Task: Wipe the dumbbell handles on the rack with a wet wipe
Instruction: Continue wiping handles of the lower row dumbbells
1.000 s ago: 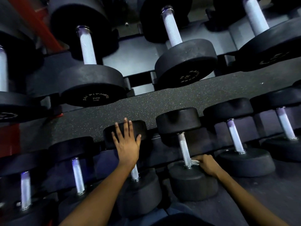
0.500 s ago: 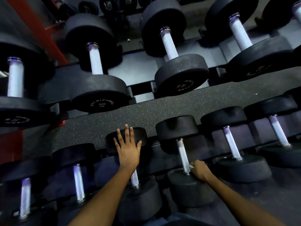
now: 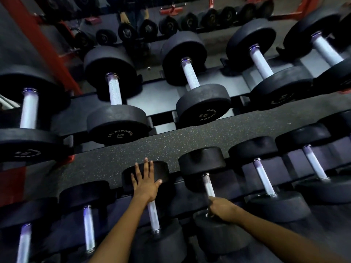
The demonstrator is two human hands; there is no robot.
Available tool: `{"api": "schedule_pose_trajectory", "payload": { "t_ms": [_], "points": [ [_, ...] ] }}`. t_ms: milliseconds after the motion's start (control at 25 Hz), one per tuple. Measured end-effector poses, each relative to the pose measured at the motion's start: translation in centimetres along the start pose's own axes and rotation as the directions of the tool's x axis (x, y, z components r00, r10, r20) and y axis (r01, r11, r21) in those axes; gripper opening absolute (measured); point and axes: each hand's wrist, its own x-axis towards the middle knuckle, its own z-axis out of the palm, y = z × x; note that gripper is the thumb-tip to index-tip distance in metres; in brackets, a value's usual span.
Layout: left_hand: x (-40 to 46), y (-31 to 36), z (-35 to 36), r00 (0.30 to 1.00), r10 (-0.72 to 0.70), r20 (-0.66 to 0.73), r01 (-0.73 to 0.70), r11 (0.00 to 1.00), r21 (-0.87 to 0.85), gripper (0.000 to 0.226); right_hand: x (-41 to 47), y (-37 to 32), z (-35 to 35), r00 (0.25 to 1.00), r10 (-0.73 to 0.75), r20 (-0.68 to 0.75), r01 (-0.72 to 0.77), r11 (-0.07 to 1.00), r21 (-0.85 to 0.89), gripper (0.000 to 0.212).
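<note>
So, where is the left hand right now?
In the head view, the left hand rests flat on a lower-row dumbbell head, left of the handle the right hand grips.

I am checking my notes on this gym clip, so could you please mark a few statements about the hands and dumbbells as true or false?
1. The left hand lies flat with straight fingers on a lower-row dumbbell head. True.
2. The right hand grips the near end of a lower-row handle. True.
3. Both hands are on the same dumbbell. False: they are on neighbouring ones.
4. The right hand works on the upper row. False: it is on the lower row.
</note>
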Motion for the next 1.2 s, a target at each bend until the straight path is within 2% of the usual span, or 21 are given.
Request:
{"api": "schedule_pose_trajectory", "payload": {
  "t_ms": [120,200,280,360,400,440,520,560,600,680,760,800,880,960,1000,1080,1160,1200],
  "points": [
    [0.0,0.2,-0.4,0.999,-0.017,0.051,0.016,1.000,0.021,0.080,-0.6,1.4,-0.6,0.992,0.122,-0.041,-0.108,0.962,0.251,0.033],
    [0.0,0.4,-0.5,0.997,-0.025,0.067,0.023,0.999,0.031,0.080,0.3,0.9,0.1,0.993,0.080,-0.082,-0.061,0.976,0.209,0.034],
    [-0.1,0.5,-0.6,0.998,-0.024,0.062,0.023,1.000,0.019,0.079,-0.1,0.8,1.0,0.993,-0.029,-0.117,0.045,0.989,0.139,0.033],
    [-0.3,0.6,-0.7,0.999,-0.023,0.036,0.022,0.999,0.029,0.079,-1.4,2.8,1.1,0.985,-0.080,-0.150,0.098,0.988,0.120,0.013],
    [-0.4,0.7,-0.7,0.999,-0.025,0.028,0.024,0.999,0.029,0.079,-1.6,4.6,1.1,0.984,-0.054,-0.169,0.082,0.983,0.162,0.007],
    [-0.5,0.8,-0.7,0.999,-0.030,0.020,0.030,0.999,0.025,0.079,-1.2,6.5,1.2,0.981,-0.020,-0.195,0.053,0.985,0.165,0.014],
    [-0.7,0.8,-0.5,0.999,-0.038,0.009,0.037,0.999,0.026,0.080,-0.1,7.9,1.3,0.973,0.163,-0.164,-0.138,0.978,0.154,0.022],
    [-0.8,0.7,-0.4,0.999,-0.042,0.008,0.042,0.999,0.026,0.080,0.6,7.6,1.5,0.943,0.285,-0.173,-0.232,0.933,0.274,0.024],
    [-0.7,0.7,-0.3,0.999,-0.049,0.006,0.049,0.999,0.020,0.081,1.6,6.8,1.9,0.934,0.343,-0.105,-0.271,0.867,0.418,0.020],
    [-0.5,0.6,-0.3,0.998,-0.066,0.002,0.066,0.998,0.011,0.082,3.3,4.4,1.9,0.978,0.187,0.089,-0.195,0.688,0.699,0.016],
    [-0.4,0.7,-0.6,0.997,-0.074,0.015,0.074,0.997,0.027,0.082,3.9,3.4,1.2,0.983,0.068,0.173,-0.180,0.564,0.806,0.022],
    [-0.3,0.8,-0.7,0.995,-0.085,0.041,0.084,0.996,0.031,0.082,3.5,3.3,0.5,0.978,0.018,0.207,-0.183,0.543,0.819,0.023],
    [-0.3,1.0,-1.0,0.990,-0.108,0.093,0.103,0.993,0.060,0.081,3.1,4.7,0.6,0.967,-0.076,0.243,-0.163,0.551,0.818,0.031],
    [-0.2,1.3,-1.3,0.985,-0.131,0.116,0.123,0.990,0.073,0.080,3.2,5.6,1.2,0.971,-0.050,0.233,-0.168,0.547,0.820,0.044],
    [-0.1,1.4,-1.4,0.983,-0.135,0.123,0.127,0.989,0.069,0.080,3.3,5.4,1.4,0.971,-0.025,0.236,-0.188,0.528,0.828,0.041],
    [-0.2,1.6,-1.5,0.982,-0.133,0.130,0.124,0.989,0.079,0.081,3.5,4.6,1.5,0.982,0.025,0.185,-0.172,0.517,0.839,0.023],
    [-0.3,1.6,-1.6,0.979,-0.143,0.148,0.133,0.988,0.075,0.081,3.5,4.3,1.5,0.987,0.047,0.156,-0.154,0.587,0.795,0.022],
    [-0.3,1.6,-1.5,0.980,-0.140,0.141,0.130,0.989,0.076,0.081,3.5,4.5,1.6,0.989,0.092,0.115,-0.147,0.675,0.723,0.027]
  ]
}}
